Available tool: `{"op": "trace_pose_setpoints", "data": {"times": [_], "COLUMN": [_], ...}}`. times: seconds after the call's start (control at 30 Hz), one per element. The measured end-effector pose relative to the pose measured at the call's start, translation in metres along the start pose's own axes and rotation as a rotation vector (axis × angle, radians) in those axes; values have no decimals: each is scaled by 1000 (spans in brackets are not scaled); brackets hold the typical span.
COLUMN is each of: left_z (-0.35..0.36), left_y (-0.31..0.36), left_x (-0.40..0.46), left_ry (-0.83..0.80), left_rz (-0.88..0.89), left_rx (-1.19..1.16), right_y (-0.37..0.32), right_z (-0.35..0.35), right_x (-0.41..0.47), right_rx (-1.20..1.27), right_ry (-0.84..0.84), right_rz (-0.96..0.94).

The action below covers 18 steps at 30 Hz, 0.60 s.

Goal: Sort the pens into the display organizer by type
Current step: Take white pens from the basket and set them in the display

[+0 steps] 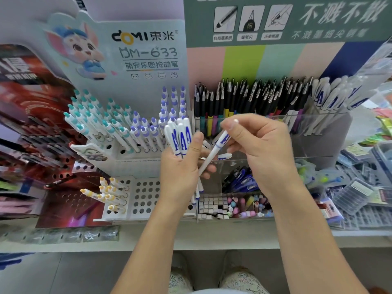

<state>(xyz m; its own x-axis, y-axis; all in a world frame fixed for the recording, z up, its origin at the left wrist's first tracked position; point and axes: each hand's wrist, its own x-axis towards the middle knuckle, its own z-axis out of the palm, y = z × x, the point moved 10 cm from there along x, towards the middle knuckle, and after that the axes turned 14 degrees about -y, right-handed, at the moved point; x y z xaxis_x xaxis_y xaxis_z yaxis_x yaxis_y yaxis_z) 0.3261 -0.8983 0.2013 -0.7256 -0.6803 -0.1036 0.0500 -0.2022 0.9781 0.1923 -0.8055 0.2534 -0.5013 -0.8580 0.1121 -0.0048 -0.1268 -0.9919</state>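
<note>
I judged the step in hand to be the separation of one pen from a held batch, ahead of placing it with its own type. My left hand [182,166] gripped a bundle of white pens with blue lettering [180,136], fingers curled round the barrels, caps pointing up and the lower tips showing below the palm. My right hand [261,143] pinched a single white-and-blue pen [215,149] between thumb and fingertips near its cap end; the remaining fingers were bent loosely. That pen lay at a slant, its lower end crossing the fingers of the left hand, so the two were touching or very nearly so; I could not tell which.

The matching stock [331,98], white pens with the same blue marking, stood in the right-hand section of the clear display organizer [318,124], beside the black-capped pens [254,92]. The teal-capped pens [91,117] and purple-capped pens [161,122] sat in the white perforated rack [146,194] to the left, a different type.

The next move called for drawing the single pen clear of the bundle, carrying it up and right over the organizer's front wall, and lowering it tip-first among the matching stock without snagging the neighbouring black-capped row.
</note>
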Motion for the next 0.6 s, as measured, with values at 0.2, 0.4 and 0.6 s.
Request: {"op": "trace_pose_setpoints", "data": {"times": [0.2,0.4,0.6], "left_z": [-43,-36,-24], "left_y": [7,-1,-7], "left_x": [-5,1,4], "left_ry": [268,173,105], "left_rz": [87,53,27], "left_rx": [9,-27,-6], "right_y": [-37,-2,49], "right_z": [-62,-51,-16], "right_x": [-13,-6,7], "right_rx": [-20,-353,-459], "right_ry": [355,284,83], "right_rz": [-265,-124,76]}}
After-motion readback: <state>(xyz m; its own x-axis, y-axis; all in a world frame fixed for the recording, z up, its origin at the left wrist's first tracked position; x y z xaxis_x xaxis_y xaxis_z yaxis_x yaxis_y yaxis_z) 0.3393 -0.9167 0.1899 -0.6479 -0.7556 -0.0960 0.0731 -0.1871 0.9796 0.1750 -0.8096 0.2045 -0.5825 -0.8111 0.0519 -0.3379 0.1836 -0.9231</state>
